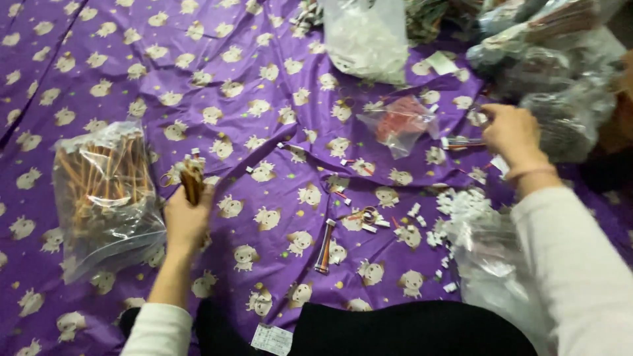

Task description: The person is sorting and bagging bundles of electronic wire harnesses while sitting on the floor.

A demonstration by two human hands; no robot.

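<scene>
Head view: the left hand (186, 221) is closed around a small bundle of brown wires (192, 179), held upright just right of a clear bag (105, 198) packed with more brown wires, which lies at the left of the surface. The right hand (511, 134) is stretched to the far right, fingers curled over something small at its tip; what is pinched there cannot be told. A thin band is worn at that wrist, and both arms are clad in white sleeves. Just left of the right hand a short multicoloured cable (461, 141) is seen, and further left a small clear bag with red parts (401, 123). Between the hands, a ribbon cable (324, 246) with white ends lies on the purple cloth (217, 72), which is printed with pale cartoon animals and covers the surface. Small white connectors (455, 204) are scattered beside a crumpled clear bag (491, 260) under the right forearm. At the top, a bag of white pieces (366, 39) is set upright, and bags of dark coiled parts (560, 112) are piled at the upper right. A white label (271, 339) is seen at the bottom edge.
</scene>
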